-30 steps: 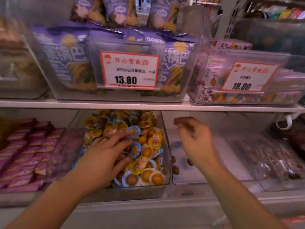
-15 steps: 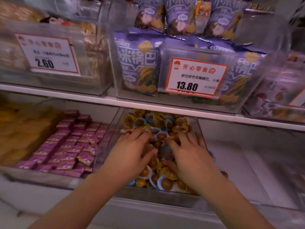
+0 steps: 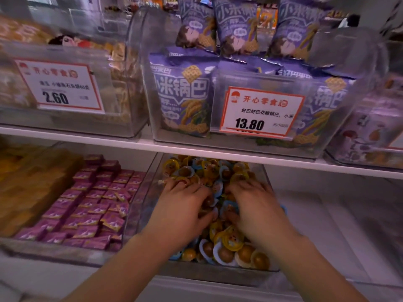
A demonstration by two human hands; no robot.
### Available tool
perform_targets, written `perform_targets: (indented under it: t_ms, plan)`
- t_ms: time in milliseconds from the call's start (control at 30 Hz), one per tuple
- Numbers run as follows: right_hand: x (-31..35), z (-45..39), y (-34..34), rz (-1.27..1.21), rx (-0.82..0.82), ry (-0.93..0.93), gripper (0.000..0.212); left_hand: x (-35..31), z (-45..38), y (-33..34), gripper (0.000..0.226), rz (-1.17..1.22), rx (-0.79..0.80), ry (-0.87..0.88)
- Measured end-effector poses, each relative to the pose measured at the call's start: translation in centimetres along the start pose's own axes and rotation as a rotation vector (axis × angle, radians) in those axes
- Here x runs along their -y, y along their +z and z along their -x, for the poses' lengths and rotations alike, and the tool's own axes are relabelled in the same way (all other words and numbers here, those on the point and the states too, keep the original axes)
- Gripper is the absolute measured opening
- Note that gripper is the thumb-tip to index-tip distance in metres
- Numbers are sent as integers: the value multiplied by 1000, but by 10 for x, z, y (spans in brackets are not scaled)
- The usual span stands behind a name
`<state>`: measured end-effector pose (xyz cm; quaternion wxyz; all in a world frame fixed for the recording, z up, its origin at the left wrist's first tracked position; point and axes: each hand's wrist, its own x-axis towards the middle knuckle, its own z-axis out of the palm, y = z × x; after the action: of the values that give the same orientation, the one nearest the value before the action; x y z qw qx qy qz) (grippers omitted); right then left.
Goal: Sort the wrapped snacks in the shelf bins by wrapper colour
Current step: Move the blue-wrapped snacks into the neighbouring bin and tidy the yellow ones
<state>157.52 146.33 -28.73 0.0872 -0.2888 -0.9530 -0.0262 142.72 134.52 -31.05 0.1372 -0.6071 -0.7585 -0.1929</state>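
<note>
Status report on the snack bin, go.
Left hand and right hand both down in the mixed snacks, fingers curled into the pile; grip unclear. Yellow and blue wrappers unsorted in the clear bin. Nothing blocking.

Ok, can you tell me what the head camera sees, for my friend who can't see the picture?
Both hands, the left hand and right hand, dig into a clear bin of round snacks in yellow and blue wrappers on the lower shelf. Left of it lie small purple packets; above stand purple bags behind a 13.80 price tag.
</note>
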Motion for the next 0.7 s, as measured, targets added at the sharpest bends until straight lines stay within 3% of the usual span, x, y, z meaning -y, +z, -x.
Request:
perform_targets:
  t_ms: [167,333,500,600,700]
  plan:
    - [2,3,-2,13,-92,112,43,10,-2,-10,41,0,123,-108]
    - [3,0,-3,-69,-186,107,36,3,5,-8,68,-110,205,19]
    - [1,-5,-1,36,-119,110,39,-6,4,1,49,-182,121,92]
    - [3,-7,-5,-48,-173,68,29,-2,3,5,50,-60,118,85]
    - [4,-11,-9,-287,-283,41,23,8,0,1,35,260,76,-40]
